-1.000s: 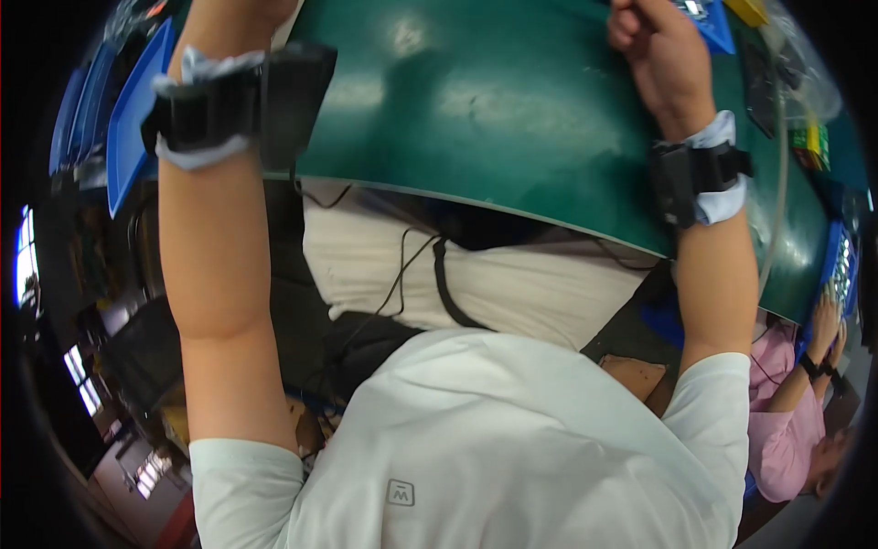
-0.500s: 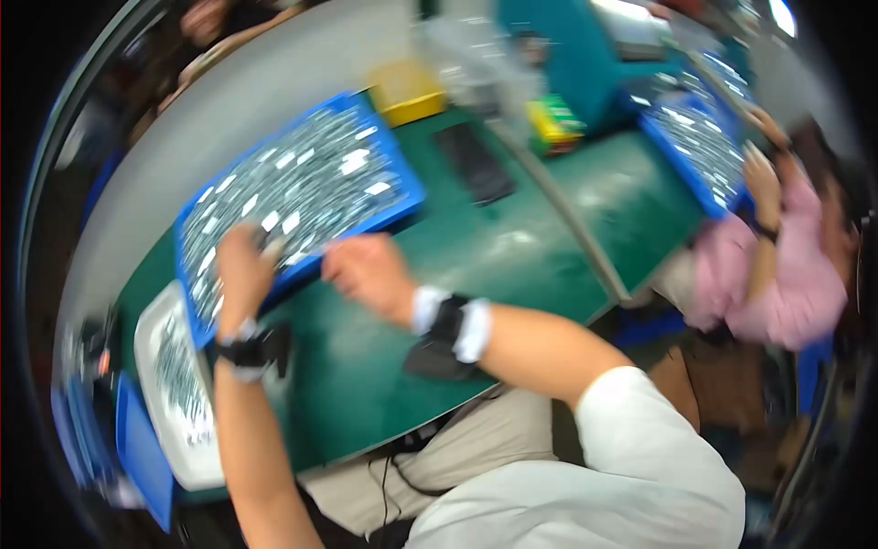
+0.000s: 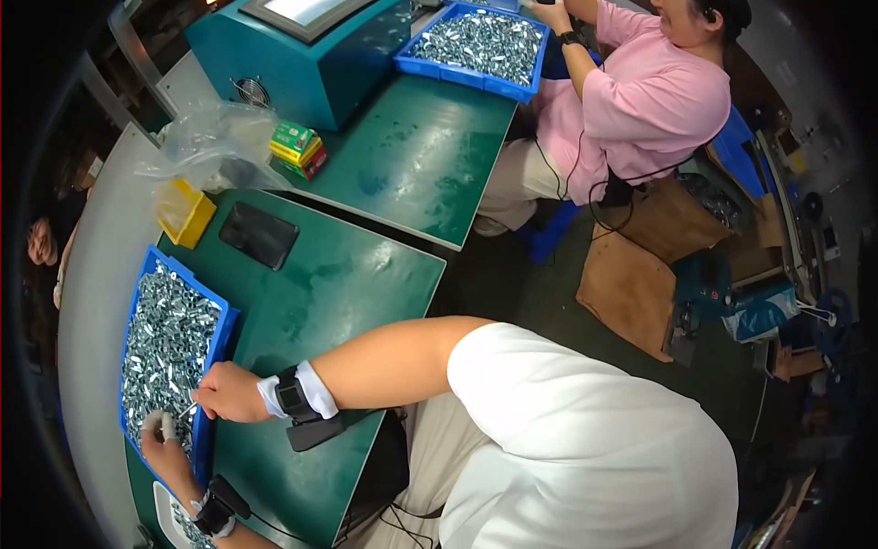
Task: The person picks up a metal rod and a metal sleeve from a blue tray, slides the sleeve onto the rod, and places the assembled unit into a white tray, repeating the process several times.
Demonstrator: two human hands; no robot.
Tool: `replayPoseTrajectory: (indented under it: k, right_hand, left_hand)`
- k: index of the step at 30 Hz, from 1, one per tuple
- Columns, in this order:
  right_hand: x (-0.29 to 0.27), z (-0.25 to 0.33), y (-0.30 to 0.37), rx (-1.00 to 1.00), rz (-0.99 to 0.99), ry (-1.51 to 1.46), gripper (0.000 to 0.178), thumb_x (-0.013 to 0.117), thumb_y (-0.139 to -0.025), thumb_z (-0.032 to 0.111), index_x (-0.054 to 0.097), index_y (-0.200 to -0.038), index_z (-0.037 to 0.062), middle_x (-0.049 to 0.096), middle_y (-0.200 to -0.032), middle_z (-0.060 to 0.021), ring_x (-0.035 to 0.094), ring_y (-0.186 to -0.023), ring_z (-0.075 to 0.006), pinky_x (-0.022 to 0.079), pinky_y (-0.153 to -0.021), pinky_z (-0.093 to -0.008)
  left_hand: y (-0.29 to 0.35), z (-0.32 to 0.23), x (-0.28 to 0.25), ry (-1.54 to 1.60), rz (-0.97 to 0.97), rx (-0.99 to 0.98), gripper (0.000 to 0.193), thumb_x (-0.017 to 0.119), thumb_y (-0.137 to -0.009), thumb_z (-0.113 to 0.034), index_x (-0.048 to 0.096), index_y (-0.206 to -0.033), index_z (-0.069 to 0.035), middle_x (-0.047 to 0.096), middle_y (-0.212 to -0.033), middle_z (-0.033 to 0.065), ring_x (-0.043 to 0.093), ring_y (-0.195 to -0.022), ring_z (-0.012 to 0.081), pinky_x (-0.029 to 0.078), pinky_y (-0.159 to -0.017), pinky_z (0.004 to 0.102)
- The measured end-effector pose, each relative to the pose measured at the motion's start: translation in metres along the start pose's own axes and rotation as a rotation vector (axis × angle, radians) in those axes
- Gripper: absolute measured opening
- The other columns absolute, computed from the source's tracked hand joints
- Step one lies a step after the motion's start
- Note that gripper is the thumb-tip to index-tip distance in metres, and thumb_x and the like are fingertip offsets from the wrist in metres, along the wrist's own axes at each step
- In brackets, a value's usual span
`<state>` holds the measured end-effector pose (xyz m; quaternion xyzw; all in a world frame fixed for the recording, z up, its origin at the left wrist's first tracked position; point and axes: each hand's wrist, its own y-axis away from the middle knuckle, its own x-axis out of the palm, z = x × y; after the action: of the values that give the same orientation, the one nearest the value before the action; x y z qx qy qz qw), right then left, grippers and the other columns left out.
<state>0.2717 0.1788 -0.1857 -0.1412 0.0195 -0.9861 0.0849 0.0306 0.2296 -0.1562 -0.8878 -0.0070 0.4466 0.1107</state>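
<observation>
A blue tray [image 3: 222, 340] full of small shiny metal parts [image 3: 169, 329] lies at the left of the green table. At the tray's right edge, my right hand [image 3: 230, 392] is closed, its thumb and fingertips pinching a small, thin, light-coloured piece [image 3: 189, 409]. My left hand [image 3: 166, 450] is over the near end of the tray, with pale covers on the fingertips. Its fingers are curled in, and whatever lies between them is too small to make out. Both wrists wear black bands with a box attached.
A dark phone [image 3: 259, 235] and a yellow bin [image 3: 187, 216] are beyond the tray. A white tray [image 3: 167, 512] of parts stands nearest me. Across a table gap [image 3: 366, 218] are small boxes [image 3: 297, 149], a teal machine [image 3: 315, 69] and another blue tray [image 3: 466, 80], beside a person in pink [image 3: 640, 110].
The view has swung right, so the table and tray appear farther left and the co-worker nearer the middle. My hands remain by the tray; my right hand now shows a clear pinch.
</observation>
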Motion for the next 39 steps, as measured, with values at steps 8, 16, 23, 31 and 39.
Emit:
replayPoseTrajectory:
  k: [8, 16, 23, 31, 39]
  right_hand:
    - [-0.002, -0.024, -0.016, 0.073, 0.195, -0.115, 0.036, 0.056, -0.093, 0.029, 0.065, -0.071, 0.0012, 0.058, -0.059, -0.0050, 0.053, -0.051, -0.0121, 0.045, -0.049, -0.0274]
    - [0.010, 0.032, 0.026, 0.231, 0.245, 0.093, 0.032, 0.049, -0.098, 0.028, 0.056, -0.075, 0.0072, 0.048, -0.060, 0.0012, 0.045, -0.053, -0.0101, 0.036, -0.050, -0.0239]
    - [0.023, 0.053, 0.072, 0.267, 0.174, 0.104, 0.031, 0.047, -0.098, 0.029, 0.056, -0.076, 0.0097, 0.049, -0.060, 0.0025, 0.045, -0.053, -0.0104, 0.038, -0.050, -0.0238]
    - [0.012, 0.058, 0.110, 0.191, 0.241, 0.037, 0.033, 0.051, -0.098, 0.029, 0.058, -0.076, 0.0043, 0.044, -0.058, 0.0010, 0.039, -0.050, -0.0100, 0.035, -0.050, -0.0251]
    - [0.021, 0.042, 0.205, 0.595, 1.122, 0.369, 0.040, 0.051, -0.097, 0.027, 0.058, -0.067, 0.0029, 0.052, -0.059, -0.0004, 0.044, -0.051, -0.0069, 0.033, -0.049, -0.0221]
  left_hand:
    - [0.108, -0.019, -0.016, 0.654, -0.240, -0.082, 0.026, 0.060, -0.093, -0.016, 0.061, -0.112, 0.001, 0.064, -0.089, 0.0040, 0.049, -0.065, 0.0056, 0.038, -0.058, 0.0188]
    - [0.149, -0.027, -0.042, 0.915, -0.335, -0.274, 0.022, 0.063, -0.091, -0.019, 0.067, -0.101, 0.000, 0.067, -0.085, 0.0029, 0.052, -0.068, 0.0058, 0.039, -0.061, 0.0184]
    - [0.166, -0.074, -0.048, 0.905, -0.254, -0.223, 0.018, 0.061, -0.093, -0.021, 0.065, -0.084, -0.005, 0.062, -0.075, -0.0004, 0.048, -0.058, 0.0037, 0.037, -0.052, 0.0159]
    - [0.222, -0.091, -0.044, 0.820, -0.160, -0.132, 0.014, 0.062, -0.091, -0.017, 0.065, -0.087, -0.004, 0.063, -0.076, 0.0001, 0.050, -0.060, 0.0051, 0.041, -0.057, 0.0193]
    - [0.299, -0.025, -0.080, 0.485, -0.181, -0.152, 0.022, 0.057, -0.095, -0.018, 0.065, -0.107, -0.001, 0.067, -0.090, 0.0029, 0.052, -0.069, 0.0078, 0.040, -0.063, 0.0205]
